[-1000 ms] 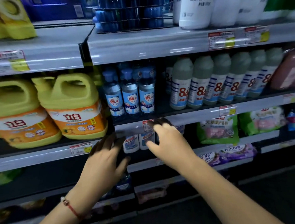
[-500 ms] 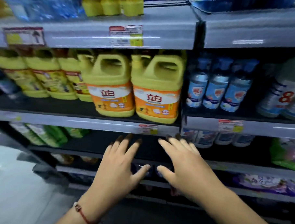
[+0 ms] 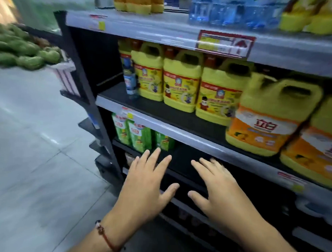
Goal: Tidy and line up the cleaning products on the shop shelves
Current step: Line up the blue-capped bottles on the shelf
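Yellow jugs (image 3: pixel 180 82) stand in a row on the middle shelf (image 3: pixel 161 123), set back from its edge, so they likely need pulling forward. Left hand (image 3: pixel 149 184) and right hand (image 3: pixel 223 189) hover below, fingers spread, holding nothing, free for that.

Yellow plastic handled detergent jugs (image 3: pixel 180 82) stand upright in a row on the black middle shelf (image 3: pixel 173 116); green refill pouches (image 3: pixel 136 136) stand below.

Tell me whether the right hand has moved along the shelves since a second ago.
Yes. The right hand has moved left along the shelving: it was below the blue bottles then, and now hovers open left of the orange-labelled jug, near the green pouches.
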### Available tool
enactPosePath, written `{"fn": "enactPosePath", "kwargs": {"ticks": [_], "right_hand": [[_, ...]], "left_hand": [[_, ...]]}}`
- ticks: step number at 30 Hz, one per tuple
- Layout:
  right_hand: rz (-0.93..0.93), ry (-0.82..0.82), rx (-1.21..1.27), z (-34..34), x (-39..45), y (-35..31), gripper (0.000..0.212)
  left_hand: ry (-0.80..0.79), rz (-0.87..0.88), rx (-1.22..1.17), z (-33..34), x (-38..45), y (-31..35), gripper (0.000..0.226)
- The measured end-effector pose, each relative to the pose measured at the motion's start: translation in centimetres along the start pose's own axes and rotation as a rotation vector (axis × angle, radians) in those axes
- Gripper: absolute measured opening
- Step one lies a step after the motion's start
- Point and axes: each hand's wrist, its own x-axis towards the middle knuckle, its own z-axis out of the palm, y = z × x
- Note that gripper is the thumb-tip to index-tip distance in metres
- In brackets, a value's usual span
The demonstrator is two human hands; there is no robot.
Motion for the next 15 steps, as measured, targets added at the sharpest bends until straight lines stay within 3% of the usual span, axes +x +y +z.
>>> {"fn": "enactPosePath", "kwargs": {"ticks": [8,15], "right_hand": [[-0.031,-0.004,0.072,3.0,8.0,-8.3,0.076],[-0.011,0.005,0.13,3.2,15.0,-11.3,0.072]], "left_hand": [[0.018,-0.064,0.026,-2.0,0.1,-10.9,0.067],[0.023,-0.153,-0.032,-2.5,3.6,-16.6,0.067]]}}
